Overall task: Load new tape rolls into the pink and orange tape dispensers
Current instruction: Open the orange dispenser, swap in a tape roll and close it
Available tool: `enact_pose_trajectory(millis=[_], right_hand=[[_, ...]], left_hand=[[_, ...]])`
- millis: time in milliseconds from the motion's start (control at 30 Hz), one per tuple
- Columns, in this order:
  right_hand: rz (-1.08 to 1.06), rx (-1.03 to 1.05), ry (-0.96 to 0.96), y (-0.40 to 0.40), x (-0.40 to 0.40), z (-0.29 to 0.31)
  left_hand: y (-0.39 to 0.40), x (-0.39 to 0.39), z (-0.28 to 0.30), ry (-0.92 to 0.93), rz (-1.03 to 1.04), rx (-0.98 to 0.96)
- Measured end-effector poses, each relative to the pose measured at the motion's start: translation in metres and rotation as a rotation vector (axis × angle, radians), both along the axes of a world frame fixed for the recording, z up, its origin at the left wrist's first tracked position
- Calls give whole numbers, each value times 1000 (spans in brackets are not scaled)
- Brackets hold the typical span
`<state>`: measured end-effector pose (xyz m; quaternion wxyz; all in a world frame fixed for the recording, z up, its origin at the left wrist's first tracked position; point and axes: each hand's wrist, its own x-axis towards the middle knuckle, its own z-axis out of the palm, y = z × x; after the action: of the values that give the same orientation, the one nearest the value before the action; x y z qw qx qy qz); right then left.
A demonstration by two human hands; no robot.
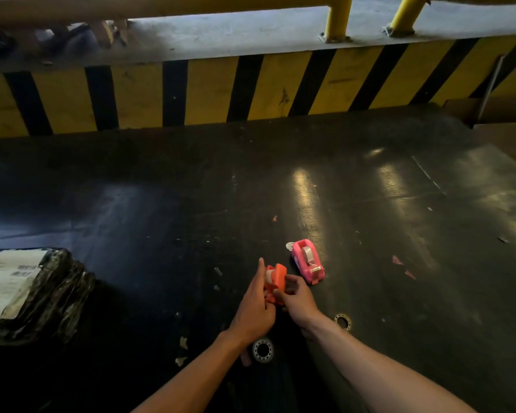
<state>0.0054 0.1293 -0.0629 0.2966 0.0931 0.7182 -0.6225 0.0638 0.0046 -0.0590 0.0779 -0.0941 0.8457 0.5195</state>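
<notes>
The orange tape dispenser (276,281) sits low in the middle of the view, gripped between both hands just above the dark tabletop (370,204). A pale tape roll (270,275) shows in its cradle on the left side. The left hand (255,308) presses against the dispenser's left flank, forefinger stretched straight toward 12 o'clock, the other fingers curled in at its base. The right hand (297,298) closes on the dispenser from 4 o'clock, fingertips pinched on its near end (whether they hold a tape end I cannot tell).

At 1 o'clock from the orange one, close beside but not touching, the pink tape dispenser (306,260) stands on the table with a greyish roll (308,254) seated in its well and its cutter end pointing toward 5 o'clock. A small pale disc (289,245) lies against its far end.

Two empty tape cores lie nearer the body: a whitish ring (263,349) at 6 o'clock under the left wrist, and a brownish ring (343,321) at 4 o'clock beside the right forearm. Small scraps of pink and pale litter dot the surface.

Well off at 9 o'clock lies a dark plastic-wrapped parcel (51,293) with a white shipping label (6,281). The table is black, scuffed and glossy with light streaks. Beyond its far edge runs a yellow-and-black striped barrier (251,87), with yellow railing posts (337,19) bolted on a concrete ledge above.
</notes>
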Motion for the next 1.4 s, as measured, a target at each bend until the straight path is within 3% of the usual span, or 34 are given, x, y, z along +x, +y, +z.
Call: enact_pose_trajectory(millis=[100, 267, 433, 567, 700, 800, 867, 1000, 1067, 1167, 1300, 1400], right_hand=[[-17, -15, -56, 11, 1, -4], [67, -153, -145, 28, -1, 8], [115, -254, -163, 40, -4, 10], [118, -275, -128, 47, -4, 6], [110, -278, -107, 45, -2, 2], [13, -267, -101, 45, -2, -2], [-17, -255, -128, 49, -2, -1], [-9, -268, -180, 57, -3, 3], [-4, -295, -184, 58, -2, 4], [34, -300, -195, 58, 1, 6], [113, -267, -167, 57, 3, 6], [202, -208, -95, 53, 6, 6]], left_hand=[[7, -1, 5, 6, 97, 83], [14, -11, 12, 68, 352, 56], [12, -22, 20, -185, 429, 473], [6, -21, 23, -300, 431, 631], [7, -18, 26, -298, 504, 718], [3, -15, 28, -246, 681, 843], [-7, -11, 25, -189, 702, 646], [-37, 5, 5, -125, 445, -108], [-48, 9, -4, -163, 386, -282], [-55, 11, -5, -230, 334, -387], [-39, 8, 8, -109, 278, -478], [-17, -1, 22, -128, 207, -104]])
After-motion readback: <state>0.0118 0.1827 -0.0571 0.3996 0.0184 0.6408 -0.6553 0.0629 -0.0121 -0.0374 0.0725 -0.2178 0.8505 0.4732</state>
